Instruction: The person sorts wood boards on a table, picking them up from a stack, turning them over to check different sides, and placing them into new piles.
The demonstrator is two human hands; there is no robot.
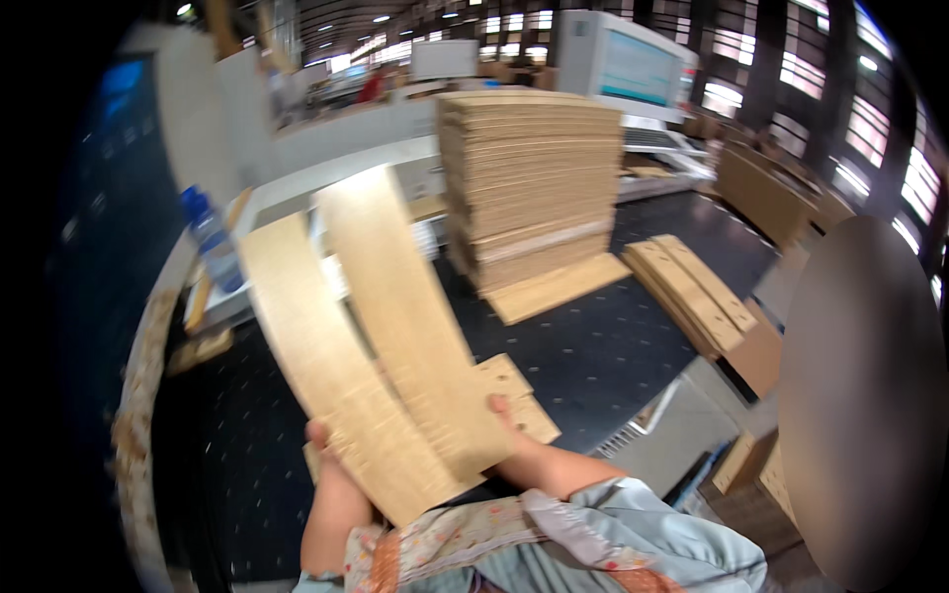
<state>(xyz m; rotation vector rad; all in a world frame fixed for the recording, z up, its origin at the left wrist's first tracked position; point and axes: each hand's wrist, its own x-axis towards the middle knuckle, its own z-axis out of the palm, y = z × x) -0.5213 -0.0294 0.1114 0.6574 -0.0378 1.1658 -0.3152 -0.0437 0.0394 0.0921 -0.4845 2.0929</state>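
Note:
Two long, pale wooden boards [341, 376] extend away from me, nearly side by side, with a narrow gap widening toward their far ends. My left hand [322, 441] is closed on the outer edge of the left board, its thumb on top. The right board [410, 296] is gripped at its near right edge by my right hand [506, 427], thumb also showing. Both boards hide most of my fingers. Beneath and beside the right board lie short wooden pieces with holes [524, 395].
A tall stack of flat boards [534, 178] stands on the black tabletop [593, 326]. To its right lie drilled wooden strips [692, 292]. A blue-capped bottle [213, 242] stands at left. A monitor [633, 67] rises behind the stack. A blurred dark shape [865, 405] covers the right side.

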